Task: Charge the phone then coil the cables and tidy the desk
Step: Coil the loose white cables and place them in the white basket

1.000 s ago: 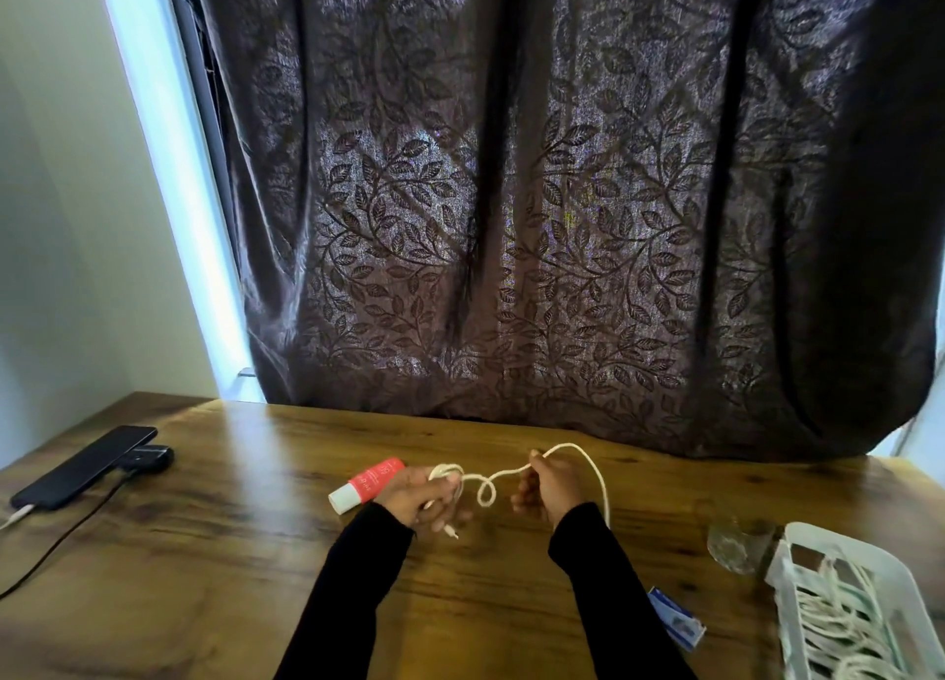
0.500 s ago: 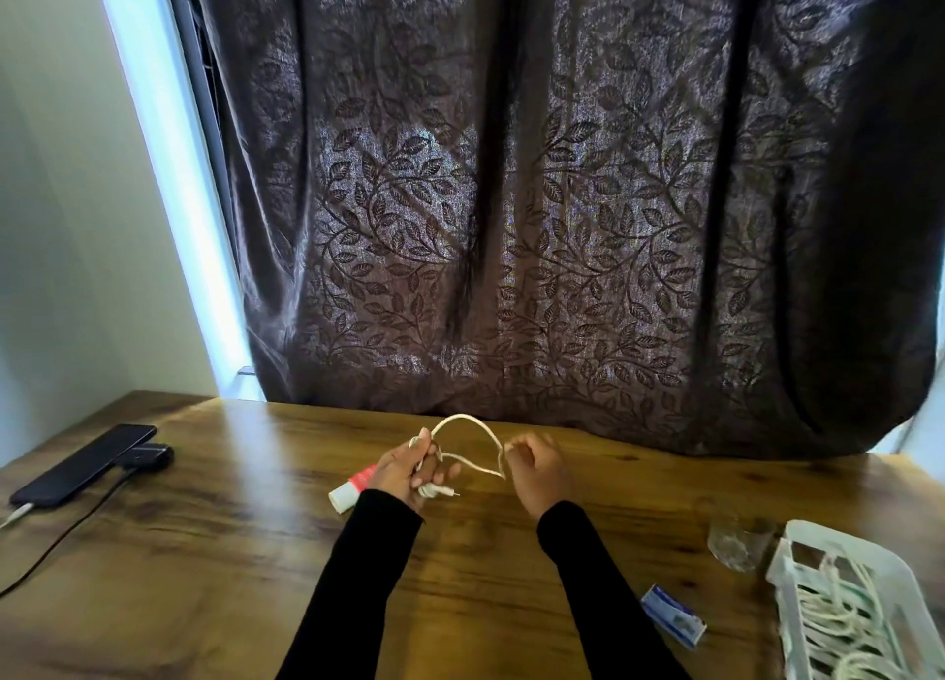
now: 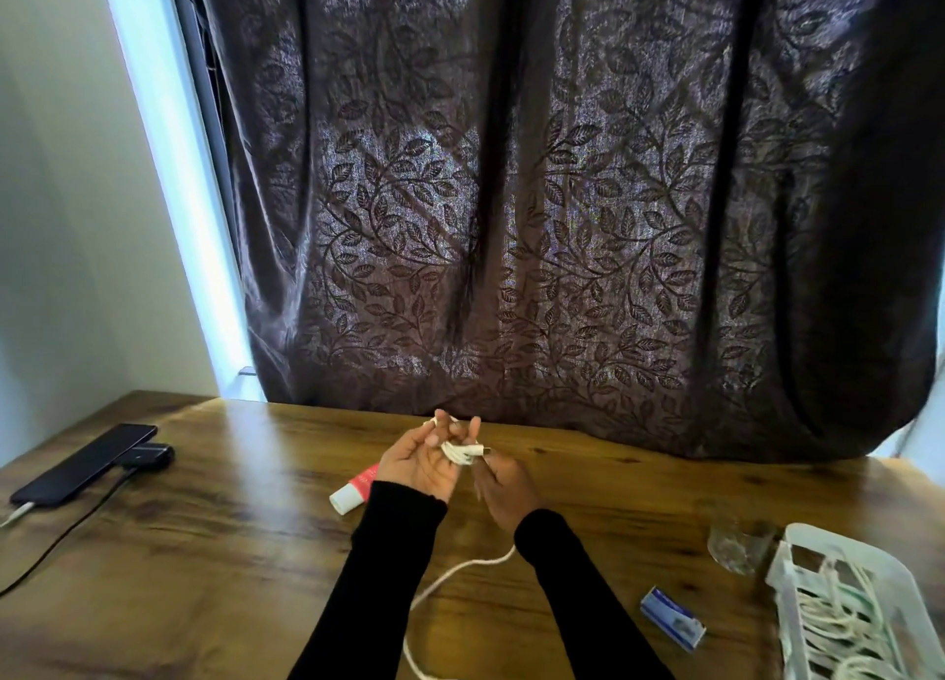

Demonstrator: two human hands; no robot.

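A: Cable (image 3: 456, 452), white, 1 item. Where is it?

B: Wound in small loops round the fingers (image 3: 444, 431) of the left hand (image 3: 415, 467), which is palm up above the middle of the desk (image 3: 245, 541), fingers partly curled over the bundle. A plug end sticks out to the right of the loops.

A: Right hand (image 3: 506, 485)?

B: Just beside the left, back to the camera, fingers curled toward the bundle. Blurred; I cannot tell whether it pinches the cable. A loose length of the cable trails from under the right sleeve down to the desk's near edge.

A: Phone (image 3: 84, 462)?

B: 1, dark, flat near the left edge of the desk. A white plug sits at its near end and a small black block (image 3: 148, 457) touches its far side, with a black lead (image 3: 66, 531) running off toward the near left.

A: Other entries?

B: 1 pink and white tube (image 3: 355, 487) lying just left of the left wrist. 1 clear glass (image 3: 736, 541) toward the right edge. 1 small blue and white box (image 3: 672, 623) nearer the front, right of the right sleeve. 1 white slotted basket (image 3: 797, 541) at the near right corner, holding pale coiled cords (image 3: 844, 628). 1 dark leaf-patterned curtain (image 3: 562, 193) hanging behind the far edge.
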